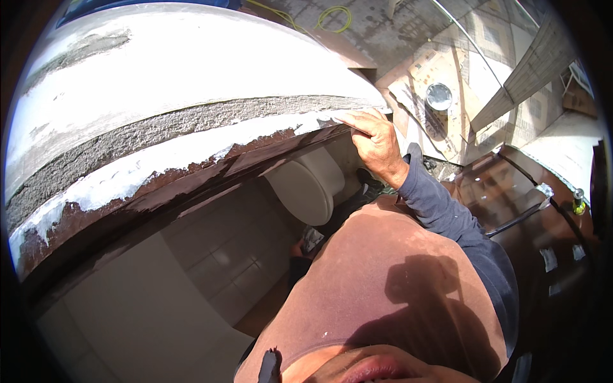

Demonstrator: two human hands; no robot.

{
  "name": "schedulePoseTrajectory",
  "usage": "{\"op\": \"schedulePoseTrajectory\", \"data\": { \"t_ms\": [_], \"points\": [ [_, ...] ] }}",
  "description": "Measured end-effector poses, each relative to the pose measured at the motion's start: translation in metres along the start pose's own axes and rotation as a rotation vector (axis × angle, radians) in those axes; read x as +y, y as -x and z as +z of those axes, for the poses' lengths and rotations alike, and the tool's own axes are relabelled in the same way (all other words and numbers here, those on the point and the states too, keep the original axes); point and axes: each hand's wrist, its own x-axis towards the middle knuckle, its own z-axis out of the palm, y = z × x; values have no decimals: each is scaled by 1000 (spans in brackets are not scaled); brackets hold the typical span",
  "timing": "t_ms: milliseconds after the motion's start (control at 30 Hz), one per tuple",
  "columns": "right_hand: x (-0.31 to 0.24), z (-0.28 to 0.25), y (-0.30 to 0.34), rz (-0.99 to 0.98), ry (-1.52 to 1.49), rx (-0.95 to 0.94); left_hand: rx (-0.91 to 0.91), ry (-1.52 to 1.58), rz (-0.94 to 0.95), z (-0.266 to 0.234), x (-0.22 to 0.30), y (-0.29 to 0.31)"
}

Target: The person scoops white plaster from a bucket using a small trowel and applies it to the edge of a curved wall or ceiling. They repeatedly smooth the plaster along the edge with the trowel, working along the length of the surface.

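Observation:
My right hand (pixel 378 145) is at the right end of a dark brown frame (pixel 211 167), its fingers pressed together at the edge. Whatever they hold, if anything, I cannot make out. Uneven white filler (pixel 121 180) coats the frame's upper edge, beside a strip of rough grey mortar (pixel 159 124). Low in the shade by my body, my left hand (pixel 297 249) is partly hidden. It closes on a small grey-white crumpled-looking thing (pixel 311 239) whose kind I cannot tell.
A bright white wall (pixel 211 54) spans the upper left. Below the frame stands a pale toilet (pixel 305 188) on a tiled floor. An open round can (pixel 438 96) sits on cardboard (pixel 418 70). At right lies a glossy brown panel (pixel 511 198) with tape pieces; a yellow hose (pixel 335 19) lies beyond.

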Motion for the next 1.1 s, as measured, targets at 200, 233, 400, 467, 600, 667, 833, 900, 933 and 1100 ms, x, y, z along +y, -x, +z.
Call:
{"op": "schedulePoseTrajectory", "data": {
  "t_ms": [200,233,400,467,600,667,833,900,933,1100],
  "points": [
    [33,24,12,45,122,70,-85,-34,-94,-1,-9,0],
    [35,28,14,49,136,71,-83,16,-30,-1,-9,0],
    [37,21,23,-32,102,7,-61,42,-64,-1,-3,2],
    [41,15,23,94,134,-56,-54,49,-74,-3,1,3],
    [55,21,20,71,49,39,-42,-41,-100,-7,8,4],
    [62,26,22,3,91,27,-38,47,-109,-10,8,3],
    [76,17,25,27,69,-15,-51,15,-64,-9,4,-1],
    [73,15,19,100,113,34,-28,-39,-42,-9,2,-2],
    [70,15,15,122,145,58,-23,-61,-35,-8,1,-1],
    [35,15,9,50,162,-46,-73,-257,74,-6,-18,0]
  ]
}}
